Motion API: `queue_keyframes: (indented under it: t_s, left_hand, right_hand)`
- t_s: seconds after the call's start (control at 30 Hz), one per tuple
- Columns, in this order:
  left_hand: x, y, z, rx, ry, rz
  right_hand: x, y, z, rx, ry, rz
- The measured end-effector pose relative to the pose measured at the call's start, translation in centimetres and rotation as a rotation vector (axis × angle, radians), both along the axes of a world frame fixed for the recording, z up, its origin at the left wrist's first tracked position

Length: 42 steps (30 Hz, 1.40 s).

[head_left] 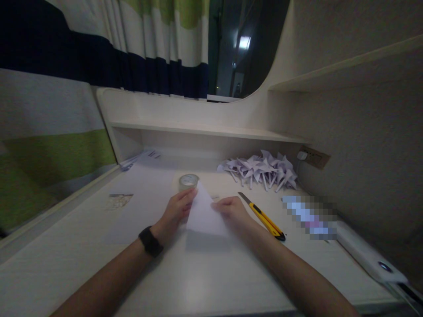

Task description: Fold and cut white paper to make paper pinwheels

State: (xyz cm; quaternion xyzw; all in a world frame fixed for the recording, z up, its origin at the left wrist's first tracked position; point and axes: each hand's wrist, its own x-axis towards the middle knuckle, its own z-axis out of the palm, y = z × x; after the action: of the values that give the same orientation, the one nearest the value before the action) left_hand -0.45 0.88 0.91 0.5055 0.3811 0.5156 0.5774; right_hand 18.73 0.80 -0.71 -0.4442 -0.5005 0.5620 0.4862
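Observation:
A white sheet of paper [205,215] is held up between my two hands over the desk, its upper corner pointing away from me. My left hand [176,209], with a dark watch on the wrist, pinches its left edge near that corner. On the right edge, my right hand [233,210] grips the paper between thumb and fingers. Just beyond my left hand lies a roll of clear tape [188,180]. To the right of my right hand rests a yellow utility knife [264,218], its blade out and pointing away from me.
Several folded paper pinwheels [261,167] are heaped at the back right. White paper sheets [142,185] lie at the left, near a small pile of brownish bits [118,201]. A white device [366,253] and a blurred-out object [309,218] line the right wall. A shelf [198,127] spans the back.

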Motion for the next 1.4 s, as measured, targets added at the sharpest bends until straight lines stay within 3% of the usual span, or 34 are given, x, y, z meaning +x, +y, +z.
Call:
queue_keyframes:
  t_s: [0.13,0.23,0.43,0.7,0.93,1.17,1.4]
  left_hand:
    - [0.0,0.2,-1.0,-0.093,0.015,-0.084]
    - [0.1,0.0,-1.0,-0.115,0.070,-0.033]
    - [0.1,-0.5,0.5,-0.068,0.154,0.126]
    - [0.0,-0.4,0.8,-0.019,0.253,0.195]
    - [-0.1,-0.5,1.2,-0.052,0.207,0.206]
    - [-0.7,0.2,0.6,-0.038,0.186,0.213]
    - [-0.8,0.4,0.8,-0.043,0.184,0.197]
  right_hand:
    - [-0.4,-1.0,0.8,0.023,-0.179,0.074]
    - [-0.6,-1.1,0.9,0.035,-0.265,0.085]
    - [-0.4,-0.5,0.5,0.035,-0.342,0.129]
    - [0.0,-0.3,0.6,0.023,-0.348,0.206]
    - [0.1,-0.6,1.4,-0.002,-0.368,0.243]
    - [0.3,-0.3,1.0,-0.005,-0.394,0.279]
    - [0.8,-0.4,1.5,-0.043,-0.385,0.402]
